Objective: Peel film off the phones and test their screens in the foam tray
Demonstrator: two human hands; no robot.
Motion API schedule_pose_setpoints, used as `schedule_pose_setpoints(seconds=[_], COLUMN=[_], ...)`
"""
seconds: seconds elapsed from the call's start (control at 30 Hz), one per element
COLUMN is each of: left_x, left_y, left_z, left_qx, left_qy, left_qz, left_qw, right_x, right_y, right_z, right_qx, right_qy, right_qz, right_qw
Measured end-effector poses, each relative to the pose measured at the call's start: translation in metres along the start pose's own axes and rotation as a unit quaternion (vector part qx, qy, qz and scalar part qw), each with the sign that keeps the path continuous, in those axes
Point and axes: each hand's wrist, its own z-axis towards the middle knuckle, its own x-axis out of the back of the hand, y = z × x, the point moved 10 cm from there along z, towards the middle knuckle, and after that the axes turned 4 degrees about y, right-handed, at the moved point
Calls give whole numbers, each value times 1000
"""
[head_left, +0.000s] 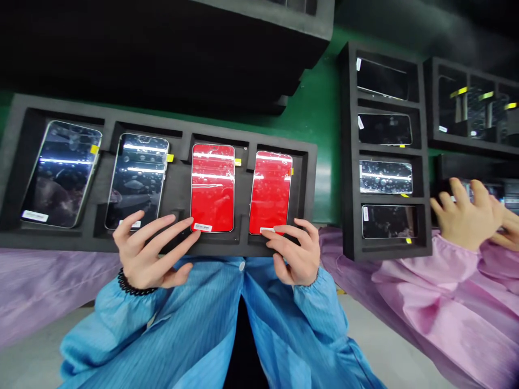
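Observation:
A black foam tray [251, 139] lies before me with two dark-screened phones, the far-left phone [60, 173] and the second phone [138, 178], and two phones showing red screens, one in the third slot [213, 189] and one in the fourth [271, 189]. My left hand [152, 254] is spread over the tray's near edge, its fingertips at the lower corner of the third phone and over the second phone's lower end. My right hand [295, 251] has its fingers apart, fingertips at the lower end of the fourth phone. Neither hand grips anything.
Right of my tray stands another black tray [351, 162] with several dark phones. Beyond it is a further phone tray [433, 108]. A co-worker's hands [466, 216] are at the far right, in pink sleeves. Stacked black trays [312, 24] rise behind on the green surface [320, 108].

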Motion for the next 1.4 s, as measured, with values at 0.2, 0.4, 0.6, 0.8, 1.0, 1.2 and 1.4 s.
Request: schedule_pose_setpoints(seconds=[0.2, 0.4, 0.6, 0.8, 1.0, 1.2, 1.4], left_x=[-2, -6, -5, -2, -17, -13, -3], left_y=[1, -1, -6, -13, -26, -8, -5], left_z=[-2, -5, -6, -5, 11, 11, -11], left_qx=[5, 28, 46, 100, 173, 55, 19], left_qy=[-12, -24, -16, -21, -61, -44, -46], left_qz=[1, 19, -1, -34, -50, -71, -5], left_qw=[1000, 999, 999, 994, 982, 995, 999], right_x=[-6, -9, -7, 13, 19, 1, -2], right_y=[1, 1, 4, 14, 28, 5, -2], right_z=[-4, -3, -1, 8, 15, 11, 6], right_qx=[7, 9, -3, -52, -102, 22, 50], right_qy=[-34, -53, -47, -20, 25, -26, -47], right_qz=[8, 6, 10, 40, 0, 17, 34], right_qw=[999, 999, 999, 998, 994, 999, 997])
